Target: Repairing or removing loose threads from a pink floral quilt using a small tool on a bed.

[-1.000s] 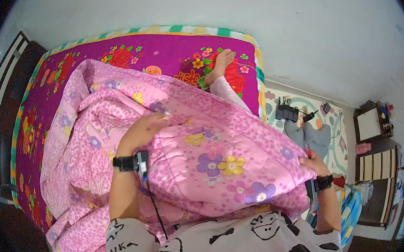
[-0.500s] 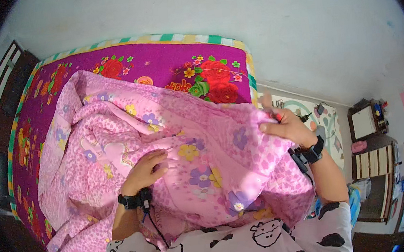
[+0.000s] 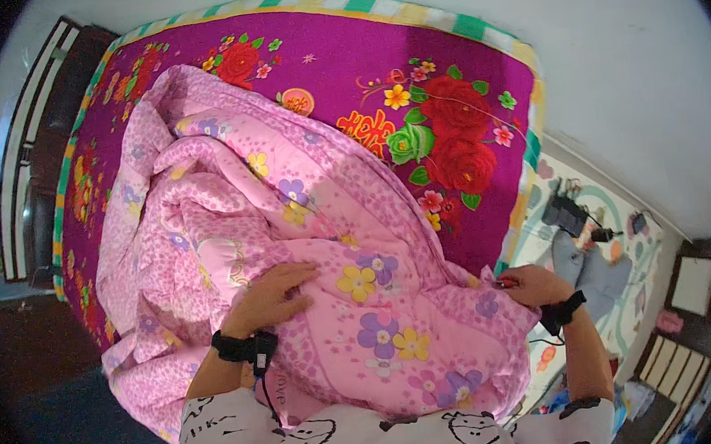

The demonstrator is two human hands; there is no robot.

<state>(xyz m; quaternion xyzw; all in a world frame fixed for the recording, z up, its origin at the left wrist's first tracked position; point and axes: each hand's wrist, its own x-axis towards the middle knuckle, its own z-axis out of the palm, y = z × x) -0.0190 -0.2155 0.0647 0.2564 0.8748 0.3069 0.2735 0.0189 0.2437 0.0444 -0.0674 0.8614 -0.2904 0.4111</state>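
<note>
A thick pink quilt [image 3: 324, 251] with purple and yellow flowers lies bunched and partly folded over the near part of the bed, its near edge against my shirt. My left hand [image 3: 273, 298] rests on top of the quilt near its middle, fingers stretched out. At the quilt's right corner my right hand [image 3: 540, 285] is closed, pinching the fabric edge between thumb and fingers. Black bands with small devices circle both wrists.
Under the quilt spreads a purple bed cover [image 3: 331, 62] with red roses and a green-and-white checked border. To the right lie a pale patterned mat [image 3: 632, 251], grey cloth [image 3: 586, 264] and cables. Farther right stands a small shelf [image 3: 674, 371]. A wall rises behind the bed.
My right hand has lowered and moved right with the quilt corner, uncovering more of the rose pattern. My left hand stays on the quilt. The view has shifted.
</note>
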